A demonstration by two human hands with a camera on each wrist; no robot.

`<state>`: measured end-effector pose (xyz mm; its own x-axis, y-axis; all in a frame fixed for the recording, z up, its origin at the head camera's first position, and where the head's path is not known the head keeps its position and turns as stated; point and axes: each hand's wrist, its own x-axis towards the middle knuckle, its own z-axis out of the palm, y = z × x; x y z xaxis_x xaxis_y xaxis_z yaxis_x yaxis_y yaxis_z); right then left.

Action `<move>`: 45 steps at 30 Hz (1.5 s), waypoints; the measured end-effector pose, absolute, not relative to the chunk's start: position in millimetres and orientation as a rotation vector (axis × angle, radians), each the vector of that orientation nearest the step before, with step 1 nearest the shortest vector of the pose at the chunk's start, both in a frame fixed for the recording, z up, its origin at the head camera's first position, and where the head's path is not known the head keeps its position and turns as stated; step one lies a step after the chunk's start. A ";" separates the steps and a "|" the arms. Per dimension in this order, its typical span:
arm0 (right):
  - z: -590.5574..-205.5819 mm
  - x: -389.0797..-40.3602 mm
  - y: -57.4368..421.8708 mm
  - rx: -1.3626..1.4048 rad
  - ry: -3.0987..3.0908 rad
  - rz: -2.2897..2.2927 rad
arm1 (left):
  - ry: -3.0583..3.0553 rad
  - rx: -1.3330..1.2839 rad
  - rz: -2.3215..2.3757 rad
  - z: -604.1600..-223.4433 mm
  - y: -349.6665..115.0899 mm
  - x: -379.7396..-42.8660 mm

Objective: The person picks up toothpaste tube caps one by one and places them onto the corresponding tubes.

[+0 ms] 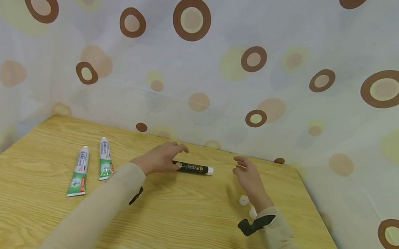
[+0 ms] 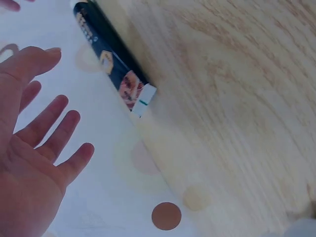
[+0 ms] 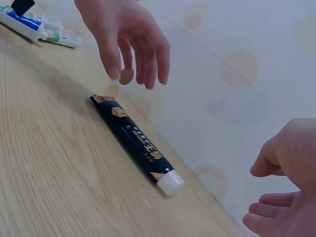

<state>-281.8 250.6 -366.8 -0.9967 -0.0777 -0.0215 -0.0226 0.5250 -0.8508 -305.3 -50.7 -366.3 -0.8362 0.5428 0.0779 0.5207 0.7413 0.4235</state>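
Observation:
A black tube with a white cap lies on its side near the back of the wooden table; its cap points right in the head view. My left hand hovers over the tube's flat end, fingers apart and loosely bent. In the right wrist view a gap shows between that left hand and the black tube. My right hand is held in the air to the right of the cap, fingers relaxed and holding nothing. The left wrist view shows the left palm beside the tube.
Two white and green toothpaste tubes lie at the left of the table. Small white round pieces sit beneath my right wrist. A dotted curtain hangs along the table's back and sides.

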 end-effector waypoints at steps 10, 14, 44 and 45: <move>-360.6 -258.3 276.4 -0.205 2.878 -1.330 | 2.947 0.956 0.792 -353.2 -67.7 -284.0; -364.0 -250.3 281.7 -0.214 2.920 -1.278 | 3.005 0.989 0.799 -350.9 -77.3 -273.2; -395.2 -237.0 285.6 -0.351 3.079 -0.768 | 3.191 0.705 0.757 -384.5 -165.3 -166.9; -395.8 -237.3 284.9 -0.360 3.082 -0.759 | 3.198 0.706 0.743 -385.8 -167.5 -164.9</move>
